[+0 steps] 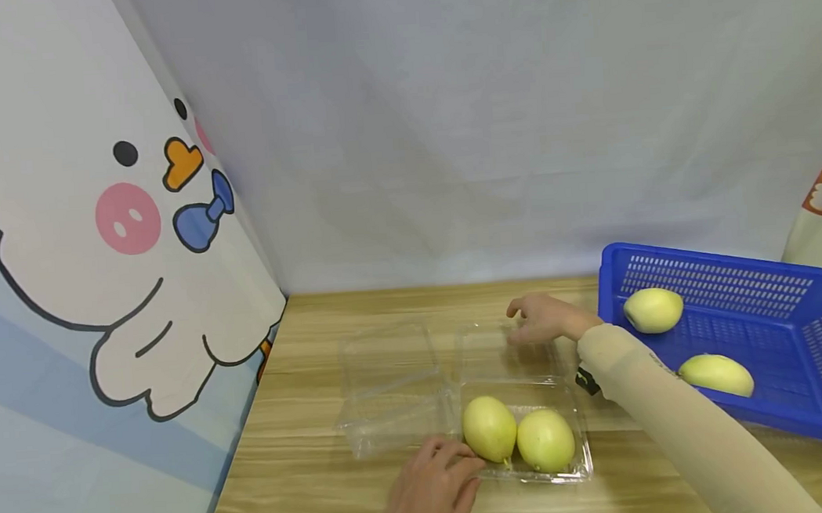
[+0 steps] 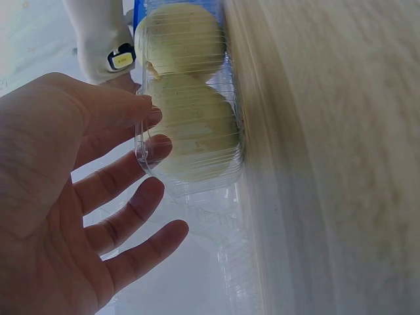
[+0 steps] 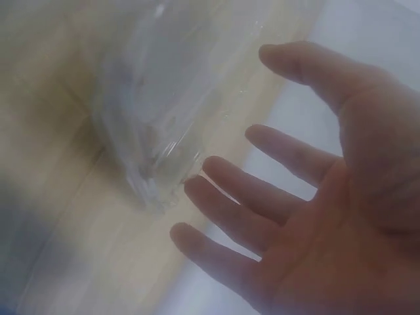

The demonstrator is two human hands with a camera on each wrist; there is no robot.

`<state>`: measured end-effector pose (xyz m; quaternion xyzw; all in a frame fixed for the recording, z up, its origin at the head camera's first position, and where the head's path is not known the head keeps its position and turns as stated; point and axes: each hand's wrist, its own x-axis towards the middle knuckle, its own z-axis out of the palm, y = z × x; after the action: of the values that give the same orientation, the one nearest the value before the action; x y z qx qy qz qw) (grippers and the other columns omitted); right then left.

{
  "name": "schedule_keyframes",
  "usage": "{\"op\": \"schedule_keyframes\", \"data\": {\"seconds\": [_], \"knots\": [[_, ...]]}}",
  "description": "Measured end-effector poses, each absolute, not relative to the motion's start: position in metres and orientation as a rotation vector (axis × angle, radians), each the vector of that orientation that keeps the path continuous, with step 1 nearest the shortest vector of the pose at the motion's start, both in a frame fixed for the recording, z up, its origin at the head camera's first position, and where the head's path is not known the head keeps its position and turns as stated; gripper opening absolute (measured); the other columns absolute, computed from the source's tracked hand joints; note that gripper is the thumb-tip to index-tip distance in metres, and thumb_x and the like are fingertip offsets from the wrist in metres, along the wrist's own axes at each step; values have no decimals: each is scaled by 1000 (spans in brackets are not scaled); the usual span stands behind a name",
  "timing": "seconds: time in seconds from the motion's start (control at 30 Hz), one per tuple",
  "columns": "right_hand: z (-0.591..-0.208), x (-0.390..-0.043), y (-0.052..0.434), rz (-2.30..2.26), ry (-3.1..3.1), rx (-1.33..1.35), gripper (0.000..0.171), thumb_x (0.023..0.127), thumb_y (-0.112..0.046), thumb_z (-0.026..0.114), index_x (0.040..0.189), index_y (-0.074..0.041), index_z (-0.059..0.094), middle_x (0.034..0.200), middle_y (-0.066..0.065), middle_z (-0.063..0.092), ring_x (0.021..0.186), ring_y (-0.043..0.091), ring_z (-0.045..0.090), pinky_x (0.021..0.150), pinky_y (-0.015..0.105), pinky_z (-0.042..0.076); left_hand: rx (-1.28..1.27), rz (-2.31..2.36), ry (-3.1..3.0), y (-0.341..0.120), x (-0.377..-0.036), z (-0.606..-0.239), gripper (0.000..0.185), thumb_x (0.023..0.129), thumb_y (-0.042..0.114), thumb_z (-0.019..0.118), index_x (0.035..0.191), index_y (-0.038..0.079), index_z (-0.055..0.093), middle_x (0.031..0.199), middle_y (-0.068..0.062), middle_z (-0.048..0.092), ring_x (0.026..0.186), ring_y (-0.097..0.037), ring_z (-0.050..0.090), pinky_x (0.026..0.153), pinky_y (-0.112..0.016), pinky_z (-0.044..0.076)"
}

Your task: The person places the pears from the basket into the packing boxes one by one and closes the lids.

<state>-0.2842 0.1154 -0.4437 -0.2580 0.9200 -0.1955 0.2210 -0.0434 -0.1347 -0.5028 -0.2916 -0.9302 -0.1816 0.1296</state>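
Observation:
A clear plastic clamshell box (image 1: 538,478) lies on the wooden table with its lid (image 1: 491,353) folded back behind it. In its tray sit two pale yellow-green round fruits, one on the left (image 1: 489,430) and one on the right (image 1: 545,440). My left hand (image 1: 432,487) pinches the tray's near-left rim between thumb and fingertips; the left wrist view shows the fingertips (image 2: 159,146) through the plastic. Over the lid's right side is my right hand (image 1: 542,317), fingers spread and holding nothing. Its fingertips are close to the lid's edge (image 3: 154,190) in the right wrist view.
A second clear plastic box (image 1: 391,391) stands open left of the first. At the right, a blue basket (image 1: 762,337) holds two more fruits, one toward the back (image 1: 654,310) and one nearer (image 1: 717,375). Fabric curtains (image 1: 448,168) rise behind the table and at its left side.

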Motion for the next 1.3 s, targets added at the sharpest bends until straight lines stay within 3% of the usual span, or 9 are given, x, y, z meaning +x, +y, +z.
{"op": "schedule_keyframes", "data": {"seconds": [0.83, 1.3], "knots": [[-444, -276, 111, -457, 2556, -632, 60, 99, -33, 67, 144, 5, 57, 140, 31, 64, 127, 46, 64, 107, 60, 55, -861, -504, -2660, -134, -43, -503, 16, 94, 21, 81, 109, 21, 82, 110, 9, 75, 104, -11, 67, 88, -25, 59], [-424, -270, 112, -427, 2702, -697, 61, 100, -33, 64, 148, 4, 56, 149, 29, 59, 139, 49, 55, 117, 62, 46, -847, -517, -2645, -133, -46, -507, 15, 92, 22, 83, 107, 22, 82, 108, 9, 75, 104, -12, 66, 89, -28, 59]]}}
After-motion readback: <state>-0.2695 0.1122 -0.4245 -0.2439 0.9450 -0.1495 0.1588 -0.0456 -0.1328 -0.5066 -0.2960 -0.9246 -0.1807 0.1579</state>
